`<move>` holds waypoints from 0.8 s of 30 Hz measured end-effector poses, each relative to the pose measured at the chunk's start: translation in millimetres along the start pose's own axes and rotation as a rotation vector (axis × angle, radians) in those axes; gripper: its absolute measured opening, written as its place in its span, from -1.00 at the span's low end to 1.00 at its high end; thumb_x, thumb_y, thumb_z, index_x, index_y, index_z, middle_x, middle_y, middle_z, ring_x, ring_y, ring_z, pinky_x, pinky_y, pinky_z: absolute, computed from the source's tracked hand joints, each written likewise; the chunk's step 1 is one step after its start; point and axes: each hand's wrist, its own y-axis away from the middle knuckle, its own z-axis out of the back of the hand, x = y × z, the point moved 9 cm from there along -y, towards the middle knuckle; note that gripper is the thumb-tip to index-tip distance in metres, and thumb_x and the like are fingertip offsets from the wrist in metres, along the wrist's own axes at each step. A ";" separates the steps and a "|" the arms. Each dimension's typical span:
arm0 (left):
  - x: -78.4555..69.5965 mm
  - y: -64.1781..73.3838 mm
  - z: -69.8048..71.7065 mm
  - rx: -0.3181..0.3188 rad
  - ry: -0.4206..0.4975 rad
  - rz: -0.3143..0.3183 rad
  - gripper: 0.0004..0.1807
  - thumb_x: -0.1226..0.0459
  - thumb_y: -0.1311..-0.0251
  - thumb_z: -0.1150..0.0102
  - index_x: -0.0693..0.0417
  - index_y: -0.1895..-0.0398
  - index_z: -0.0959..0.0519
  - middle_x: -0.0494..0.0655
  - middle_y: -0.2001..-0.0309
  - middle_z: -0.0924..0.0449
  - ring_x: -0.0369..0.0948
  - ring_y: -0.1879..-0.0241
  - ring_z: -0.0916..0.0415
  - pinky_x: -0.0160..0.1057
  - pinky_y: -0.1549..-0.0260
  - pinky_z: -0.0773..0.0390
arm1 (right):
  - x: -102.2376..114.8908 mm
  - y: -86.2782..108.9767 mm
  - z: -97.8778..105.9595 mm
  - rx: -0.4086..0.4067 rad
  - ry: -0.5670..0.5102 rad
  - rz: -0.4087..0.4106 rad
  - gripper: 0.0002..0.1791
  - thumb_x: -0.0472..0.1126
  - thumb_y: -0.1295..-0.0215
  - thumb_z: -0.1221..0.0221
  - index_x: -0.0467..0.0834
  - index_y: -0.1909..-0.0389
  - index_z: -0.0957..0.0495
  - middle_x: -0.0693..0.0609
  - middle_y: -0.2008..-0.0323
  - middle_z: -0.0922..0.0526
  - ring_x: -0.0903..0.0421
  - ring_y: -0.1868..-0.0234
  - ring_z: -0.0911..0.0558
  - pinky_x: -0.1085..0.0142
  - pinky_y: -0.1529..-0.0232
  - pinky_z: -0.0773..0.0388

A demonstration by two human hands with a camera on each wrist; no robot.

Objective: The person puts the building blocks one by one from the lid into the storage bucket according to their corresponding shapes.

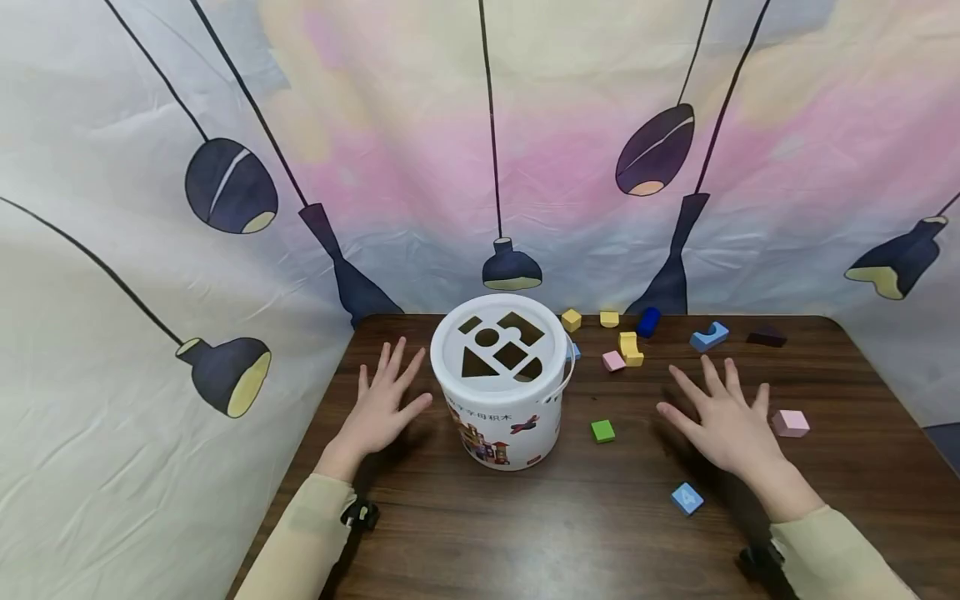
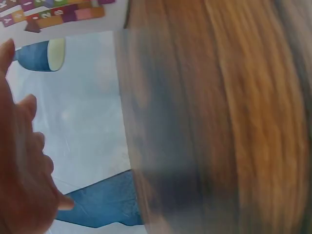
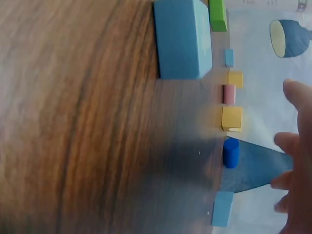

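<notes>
Behind the counter, a soft pink, cream and blue cloth printed with dark hanging lamps. On the dark wood, between the two hands and closer to the left one, a white bucket, upright, with a white lid full of shaped holes, a circle and a triangle among them. Just left of the bucket, the left hand, fingers spread apart, thumb tip near the bucket's wall. Well to the right, the right hand, fingers likewise spread apart, with a large pink block just beside the little finger. Contact of either palm with the wood: cannot tell. Between bucket and right hand, a green block; nearer the front, a blue tile marked 4. Toward the back, a small pink block beside a curved yellow block, then a yellow cube, a dark blue cylinder, a curved light blue block and a very dark block. On both arms, pale sleeves.
</notes>
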 end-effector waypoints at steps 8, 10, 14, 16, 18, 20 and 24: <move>-25.8 1.6 39.1 -0.223 0.352 -0.094 -0.31 0.12 -0.60 -0.14 0.05 -0.69 -0.25 0.02 -0.67 -0.15 0.12 -0.64 -0.07 0.24 -0.53 -0.16 | -8.5 3.7 16.9 -0.161 -0.069 0.028 -0.34 0.16 -0.61 -0.17 -0.23 -0.46 -0.53 -0.49 -0.45 -0.39 -0.54 -0.48 -0.29 -0.55 -0.20 -0.34; -36.4 2.9 51.0 -0.285 0.419 -0.136 -0.35 0.23 -0.57 -0.15 0.09 -0.66 -0.31 0.03 -0.63 -0.25 0.09 -0.60 -0.18 0.03 -0.53 -0.24 | -13.6 5.6 20.4 -0.191 -0.104 0.015 -0.38 0.14 -0.62 -0.16 -0.24 -0.41 -0.57 -0.47 -0.42 -0.44 -0.52 -0.45 -0.35 -0.54 -0.18 -0.38; -52.3 3.5 69.9 -0.371 0.582 -0.210 -0.41 0.45 -0.50 -0.15 0.21 -0.57 -0.42 0.13 -0.53 -0.40 0.03 -0.54 -0.32 -0.23 -0.46 -0.33 | -24.5 8.7 29.8 -0.264 -0.185 0.008 -0.44 0.08 -0.62 -0.18 -0.26 -0.35 -0.61 -0.44 -0.35 -0.54 -0.51 -0.33 -0.50 -0.50 -0.16 -0.42; -58.2 2.0 76.4 -0.383 0.676 -0.235 -0.42 0.52 -0.47 -0.13 0.26 -0.54 -0.45 0.21 -0.49 -0.44 0.00 -0.52 -0.35 -0.23 -0.43 -0.38 | -32.0 9.9 34.8 -0.290 -0.231 -0.002 -0.47 0.07 -0.63 -0.18 -0.23 -0.35 -0.63 -0.42 -0.29 -0.60 -0.47 -0.15 -0.64 -0.39 0.01 -0.57; -63.8 -0.7 80.4 -0.374 0.753 -0.249 -0.43 0.55 -0.48 -0.12 0.27 -0.54 -0.45 0.24 -0.48 -0.45 -0.04 -0.51 -0.37 -0.18 -0.42 -0.40 | -40.9 10.5 39.8 -0.301 -0.286 -0.018 -0.50 0.05 -0.64 -0.17 -0.19 -0.36 -0.64 -0.39 -0.23 -0.65 -0.35 0.01 -0.71 -0.12 0.17 -0.66; -70.4 -3.4 83.5 -0.359 0.800 -0.257 -0.43 0.53 -0.50 -0.12 0.27 -0.55 -0.43 0.24 -0.50 -0.43 -0.06 -0.51 -0.37 -0.16 -0.43 -0.38 | -50.9 11.2 44.5 -0.297 -0.332 -0.042 -0.51 0.05 -0.64 -0.17 -0.14 -0.37 -0.65 -0.36 -0.17 -0.70 -0.11 0.12 -0.70 0.16 0.31 -0.58; -82.8 -6.2 86.6 -0.331 0.819 -0.266 -0.39 0.46 -0.51 -0.19 0.19 -0.59 -0.40 0.15 -0.54 -0.40 0.00 -0.55 -0.31 -0.16 -0.46 -0.34 | -71.8 16.2 51.4 -0.282 -0.394 -0.089 -0.48 0.07 -0.63 -0.19 -0.12 -0.41 -0.62 -0.33 -0.08 -0.75 0.36 0.23 -0.57 0.41 0.41 -0.44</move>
